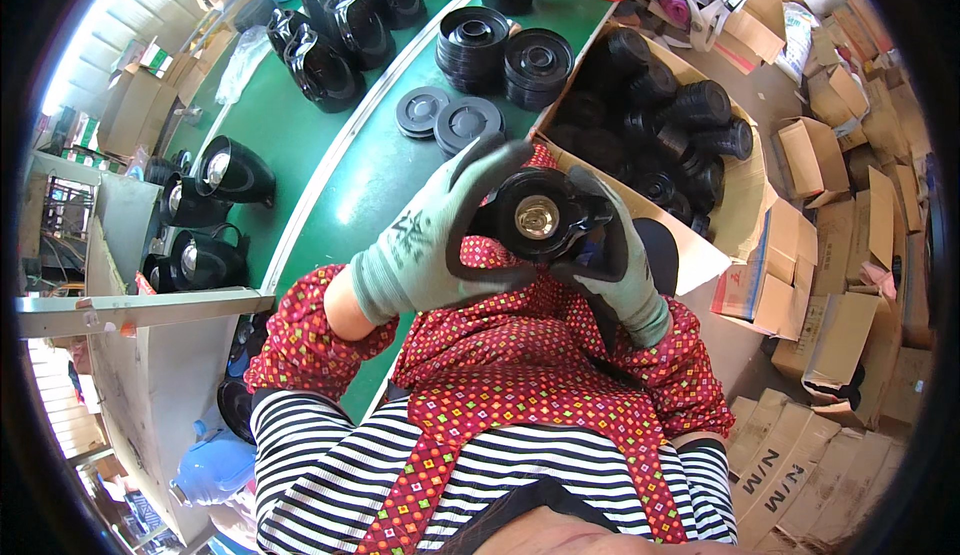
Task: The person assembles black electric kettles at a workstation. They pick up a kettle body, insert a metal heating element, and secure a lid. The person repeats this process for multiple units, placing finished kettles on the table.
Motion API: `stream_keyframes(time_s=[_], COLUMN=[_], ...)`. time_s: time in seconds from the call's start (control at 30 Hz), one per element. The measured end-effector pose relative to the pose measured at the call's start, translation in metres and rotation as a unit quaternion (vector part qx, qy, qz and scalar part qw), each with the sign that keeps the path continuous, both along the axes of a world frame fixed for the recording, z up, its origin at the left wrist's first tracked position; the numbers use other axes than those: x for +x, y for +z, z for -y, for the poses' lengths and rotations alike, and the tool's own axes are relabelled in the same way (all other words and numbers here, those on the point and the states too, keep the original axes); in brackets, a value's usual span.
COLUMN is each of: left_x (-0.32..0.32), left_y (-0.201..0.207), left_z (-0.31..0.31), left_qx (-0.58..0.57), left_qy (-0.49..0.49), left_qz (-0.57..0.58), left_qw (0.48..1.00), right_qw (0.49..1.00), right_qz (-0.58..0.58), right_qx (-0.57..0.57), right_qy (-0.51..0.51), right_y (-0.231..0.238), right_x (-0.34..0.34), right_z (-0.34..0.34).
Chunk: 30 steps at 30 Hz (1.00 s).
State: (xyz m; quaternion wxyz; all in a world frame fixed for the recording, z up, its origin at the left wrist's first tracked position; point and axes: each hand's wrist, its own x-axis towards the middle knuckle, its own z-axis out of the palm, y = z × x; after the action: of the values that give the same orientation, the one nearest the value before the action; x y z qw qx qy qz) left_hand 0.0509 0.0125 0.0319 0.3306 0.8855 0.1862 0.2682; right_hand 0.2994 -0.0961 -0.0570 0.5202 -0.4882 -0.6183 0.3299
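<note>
A black vacuum jug is held in front of my chest, its round mouth facing up and a shiny metallic inside showing. My left hand, in a green glove with a dark palm, curves round its left side, thumb and fingers apart. On the other side my right hand, gloved alike, is closed round the jug near its spout or handle; which one I cannot tell. The jug's lower body is hidden beneath its top. Just beyond lie two flat black lids on the green bench.
Stacks of black ring-shaped parts stand behind the lids. More black jugs fill the far bench, and others sit at the left. To the right, an open carton holds black parts. Cardboard boxes crowd the floor beyond.
</note>
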Motion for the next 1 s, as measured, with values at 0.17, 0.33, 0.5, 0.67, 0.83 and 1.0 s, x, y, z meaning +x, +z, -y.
stream_keyframes(time_s=[0.17,0.33,0.5,0.67,0.83,1.0], left_x=[0.015,0.024,0.024,0.026,0.029,0.026], left_y=[-0.013,-0.023,-0.018,0.0,-0.022,-0.026], left_z=[0.01,0.012,-0.003,-0.003,0.012,0.011], left_qx=[0.081,0.118,0.104,0.204,0.188,0.17], left_qy=[0.014,0.011,-0.069,-0.107,-0.049,-0.068], left_qz=[-0.089,-0.121,-0.096,-0.242,-0.235,-0.18], left_qw=[0.993,0.985,0.988,0.942,0.952,0.967], right_qw=[0.999,1.0,0.985,0.888,0.879,0.88], right_qz=[0.035,0.0,0.147,0.434,0.45,0.447], right_qx=[0.004,-0.008,0.09,0.1,0.065,0.1], right_qy=[-0.004,-0.004,-0.016,0.113,0.145,0.123], right_y=[0.009,0.002,0.043,0.081,0.066,0.06], right_x=[-0.006,-0.004,0.009,0.016,0.005,0.001], right_z=[0.004,0.009,0.01,-0.005,-0.013,-0.011])
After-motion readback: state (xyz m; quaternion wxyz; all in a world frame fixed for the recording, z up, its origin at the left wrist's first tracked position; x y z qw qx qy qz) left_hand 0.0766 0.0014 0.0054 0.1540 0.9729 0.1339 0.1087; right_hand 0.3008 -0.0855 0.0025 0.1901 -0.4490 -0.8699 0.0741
